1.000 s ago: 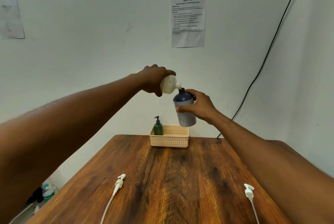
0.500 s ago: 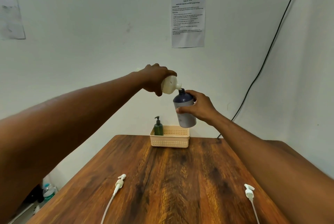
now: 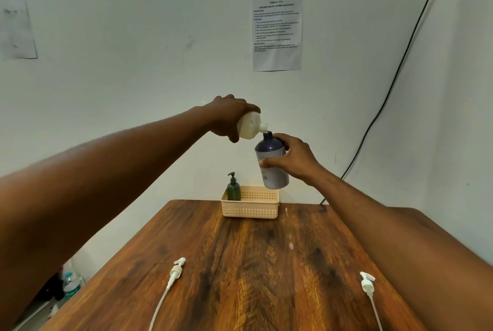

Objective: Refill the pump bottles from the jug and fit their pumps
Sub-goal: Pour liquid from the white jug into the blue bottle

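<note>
My left hand [image 3: 226, 114] grips a white jug [image 3: 250, 126], tipped so its spout meets the open neck of a dark blue pump bottle [image 3: 270, 159]. My right hand [image 3: 292, 161] holds that bottle by its side, raised above the wooden table [image 3: 240, 264]. Two white pumps with long dip tubes lie on the table: one at the near left [image 3: 177, 269], one at the near right [image 3: 366, 281]. A green pump bottle [image 3: 233, 188] with its pump fitted stands in the left end of a beige basket [image 3: 250, 206] at the table's far edge.
A printed sheet [image 3: 277, 31] is taped to the wall, and a black cable [image 3: 394, 77] runs down the right side. A water bottle [image 3: 70, 284] stands on the floor to the left of the table.
Both hands, the jug and the bottle have stayed nearly in place; the jug remains tipped at the blue bottle's neck.
</note>
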